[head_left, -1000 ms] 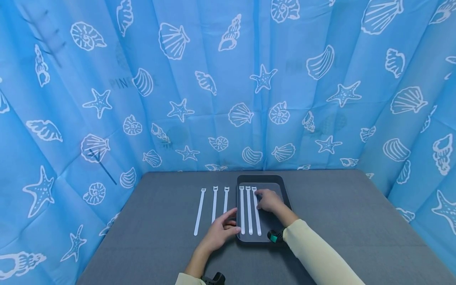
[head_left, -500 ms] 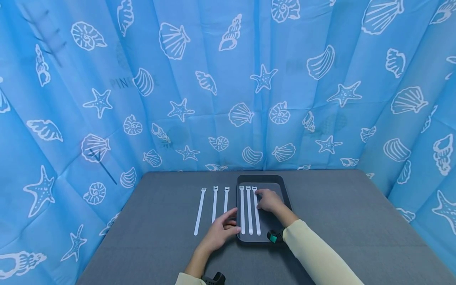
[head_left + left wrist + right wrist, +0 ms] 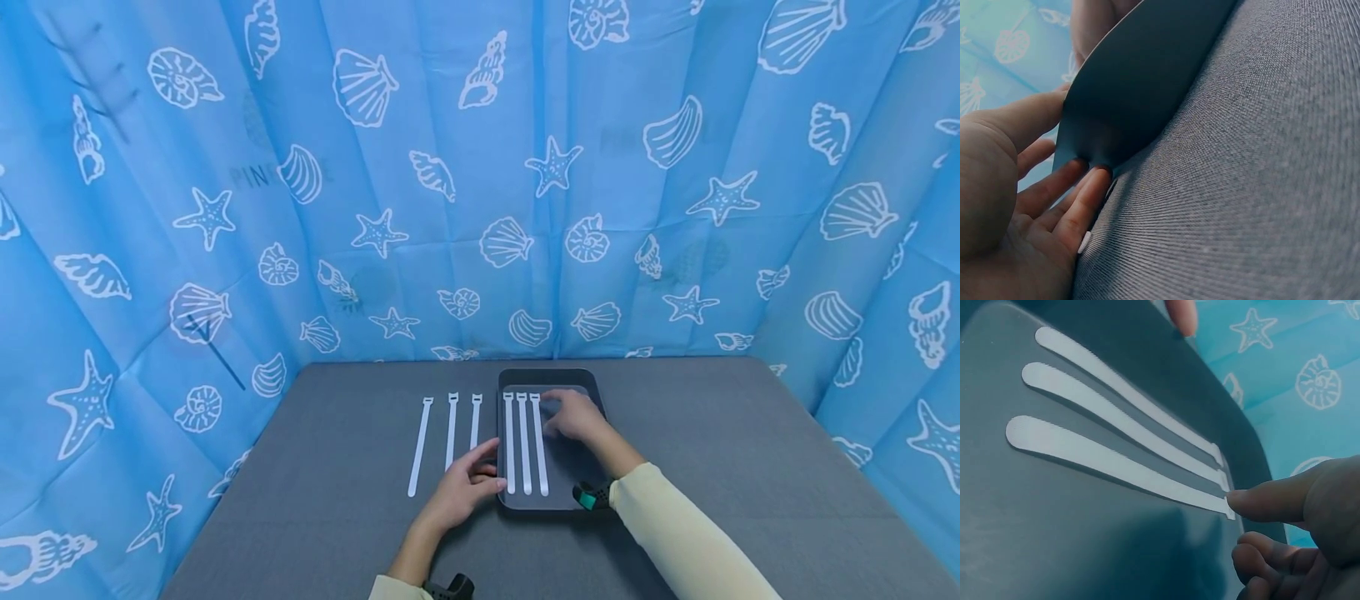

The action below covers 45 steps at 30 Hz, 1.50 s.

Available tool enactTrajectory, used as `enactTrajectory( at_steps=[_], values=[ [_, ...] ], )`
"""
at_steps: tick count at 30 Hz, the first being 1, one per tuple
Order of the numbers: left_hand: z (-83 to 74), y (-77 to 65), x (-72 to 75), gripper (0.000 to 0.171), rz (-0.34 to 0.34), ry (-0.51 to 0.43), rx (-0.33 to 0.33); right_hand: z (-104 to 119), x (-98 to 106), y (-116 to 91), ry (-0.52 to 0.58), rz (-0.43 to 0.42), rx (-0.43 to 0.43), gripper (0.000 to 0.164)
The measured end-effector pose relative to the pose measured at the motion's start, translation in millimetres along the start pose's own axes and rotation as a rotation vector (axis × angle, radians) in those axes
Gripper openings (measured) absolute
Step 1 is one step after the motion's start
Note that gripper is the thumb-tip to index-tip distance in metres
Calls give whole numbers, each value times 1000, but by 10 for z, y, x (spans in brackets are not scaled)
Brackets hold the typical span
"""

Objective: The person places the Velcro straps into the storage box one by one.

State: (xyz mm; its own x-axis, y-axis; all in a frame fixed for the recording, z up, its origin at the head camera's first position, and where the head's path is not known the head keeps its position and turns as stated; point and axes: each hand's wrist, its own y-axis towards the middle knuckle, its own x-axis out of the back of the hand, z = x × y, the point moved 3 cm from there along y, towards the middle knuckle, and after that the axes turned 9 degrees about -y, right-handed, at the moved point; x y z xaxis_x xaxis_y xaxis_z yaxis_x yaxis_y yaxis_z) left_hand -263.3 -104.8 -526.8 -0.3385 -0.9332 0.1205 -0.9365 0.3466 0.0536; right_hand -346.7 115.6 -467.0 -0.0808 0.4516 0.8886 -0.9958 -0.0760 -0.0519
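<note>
A dark grey tray (image 3: 592, 392) lies on the table with three white cable straps (image 3: 525, 446) side by side in it, slotted heads at the far end. My left hand (image 3: 457, 492) holds the tray's left wall. Its thumb (image 3: 1029, 119) comes over the rim and its fingertips (image 3: 1079, 169) touch the outside of the wall. My right hand (image 3: 577, 418) hovers over the tray beside the rightmost strap (image 3: 1116, 465), its fingers loosely bent around nothing. In the right wrist view, the index fingertip overlaps that strap's head.
Three more white straps (image 3: 418, 450) lie on the grey table (image 3: 337, 467) left of the tray; my left hand hides the lower ends of two. A blue shell-print curtain (image 3: 465, 208) hangs behind and at both sides.
My right hand has moved slightly right, away from the rightmost strap, which stays lying in the tray. My left hand keeps its place on the tray wall.
</note>
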Motion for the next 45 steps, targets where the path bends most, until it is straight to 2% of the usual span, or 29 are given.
enactTrajectory(
  at_steps=[5, 15, 23, 28, 31, 36, 45],
  values=[
    [-6, -9, -8, 65, -3, 9, 5, -58, 108, -52, 46, -29, 36, 51],
    [-2, -10, -20, 65, -2, -7, 1, -265, 331, -161, 110, -64, 25, 47],
    [-36, -30, -21, 64, 15, -12, 1, -481, 407, -292, 179, -124, 38, 43],
    [-243, -105, -48, 62, 26, -18, 3, -660, 384, -364, 277, -185, 38, 40],
    [-318, -133, -58, 62, 26, -19, -24, -754, 349, -413, 352, -198, 28, 41],
    [-357, -153, -65, 62, 23, -33, -32, -892, 250, -470, 464, -181, 29, 44],
    [-373, -152, -53, 61, 31, -36, -6, -1014, 75, -565, 563, -180, 62, 48]
  ],
)
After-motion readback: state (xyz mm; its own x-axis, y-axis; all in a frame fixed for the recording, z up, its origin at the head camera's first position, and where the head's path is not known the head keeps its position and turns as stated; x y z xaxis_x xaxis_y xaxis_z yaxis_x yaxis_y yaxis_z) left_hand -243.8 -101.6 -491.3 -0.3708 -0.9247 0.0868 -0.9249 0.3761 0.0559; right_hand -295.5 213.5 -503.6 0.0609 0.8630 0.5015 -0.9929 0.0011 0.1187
